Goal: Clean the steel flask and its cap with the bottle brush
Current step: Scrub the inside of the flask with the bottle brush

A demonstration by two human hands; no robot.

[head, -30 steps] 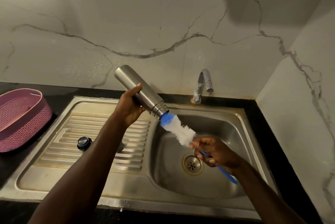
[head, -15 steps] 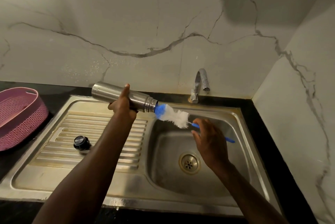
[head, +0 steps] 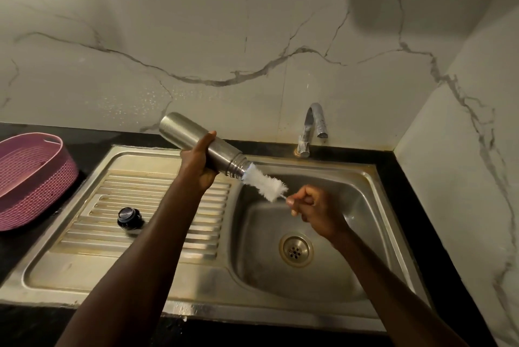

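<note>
**Brush head at the flask's mouth**

Over the sink basin (head: pixel 365 178), the left hand (head: pixel 198 162) grips the steel flask (head: pixel 196 139) round its middle, thumb laid along the barrel, base tilted up and threaded mouth angled down toward the right. Just beyond those fingers, the white head of the bottle brush (head: pixel 265 182) has its tip in the mouth, most of the bristles outside. The right hand (head: pixel 314 207) is curled closed round the brush's handle just behind the bristles; the handle itself is hidden, so how it sits in the fist is probably not worth guessing.

Left of the gripping fingers and lower, the black cap (head: pixel 129 216) lies apart on the ribbed drainer.

Polished steel will likely be rigid and slippery when wet, so a mid-body hold suits it. Soft bristles should flex; the thin handle is best held close to the head.
</note>
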